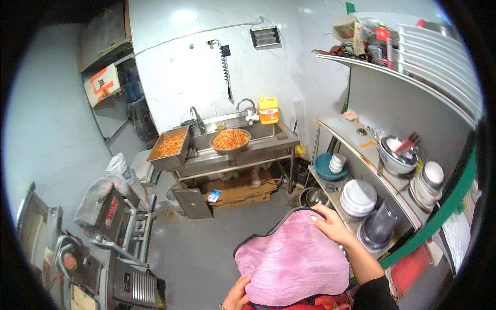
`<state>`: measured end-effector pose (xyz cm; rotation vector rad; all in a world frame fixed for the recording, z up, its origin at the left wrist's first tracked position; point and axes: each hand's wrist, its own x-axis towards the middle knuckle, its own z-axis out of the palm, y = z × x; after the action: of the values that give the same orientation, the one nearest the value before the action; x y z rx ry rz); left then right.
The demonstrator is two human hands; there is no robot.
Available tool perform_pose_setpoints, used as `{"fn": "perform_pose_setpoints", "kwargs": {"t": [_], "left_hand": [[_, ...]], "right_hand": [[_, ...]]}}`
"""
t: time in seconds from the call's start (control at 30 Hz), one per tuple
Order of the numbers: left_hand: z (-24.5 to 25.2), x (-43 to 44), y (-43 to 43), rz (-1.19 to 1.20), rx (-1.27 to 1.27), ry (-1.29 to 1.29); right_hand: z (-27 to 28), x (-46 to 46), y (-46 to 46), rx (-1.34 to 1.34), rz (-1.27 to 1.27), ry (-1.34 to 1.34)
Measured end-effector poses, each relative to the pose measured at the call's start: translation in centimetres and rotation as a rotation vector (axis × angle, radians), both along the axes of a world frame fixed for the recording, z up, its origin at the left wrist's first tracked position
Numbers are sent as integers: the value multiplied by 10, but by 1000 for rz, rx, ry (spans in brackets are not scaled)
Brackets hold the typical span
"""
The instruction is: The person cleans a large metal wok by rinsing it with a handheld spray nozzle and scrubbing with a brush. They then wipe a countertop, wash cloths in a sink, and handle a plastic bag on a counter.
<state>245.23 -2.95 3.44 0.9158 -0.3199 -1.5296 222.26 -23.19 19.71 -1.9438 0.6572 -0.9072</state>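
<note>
A pink cloth with a dark edging is spread between my two hands at the lower middle. My right hand grips its upper right edge, thumb on top. At its lower left corner my left hand holds it, partly cut off by the picture's rim. Red fabric shows just under the cloth. Farther ahead, a round metal bowl heaped with diced orange food rests on the front of a steel sink. A deep rectangular steel pan of similar food stands at the sink's left end.
On the right, a shelf rack carries stacked white plates, a teal basin and bowls. Machines line the left wall. A metal sheet leans near the sink, beside flattened cardboard. Grey floor lies between.
</note>
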Motion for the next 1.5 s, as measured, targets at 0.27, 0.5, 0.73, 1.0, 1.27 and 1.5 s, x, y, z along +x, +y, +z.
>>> {"fn": "perform_pose_setpoints", "kwargs": {"t": [0.27,0.5,0.73,1.0,1.27,1.5], "left_hand": [[-17,156,-200,23,-158,-37],[31,221,-408,-675,229,225],[23,249,-599,-625,-22,441],[20,247,-871,-306,-32,279],[-58,251,-1056,162,220,452],[-97,279,-1116,370,590,231]], "right_hand": [[-59,117,-204,112,-179,98],[-17,191,-376,156,-623,-283],[-11,244,-573,178,-781,-529],[-35,296,-875,-31,-571,-62],[-177,370,-975,-167,234,934],[-195,572,-1118,564,298,-30]]}}
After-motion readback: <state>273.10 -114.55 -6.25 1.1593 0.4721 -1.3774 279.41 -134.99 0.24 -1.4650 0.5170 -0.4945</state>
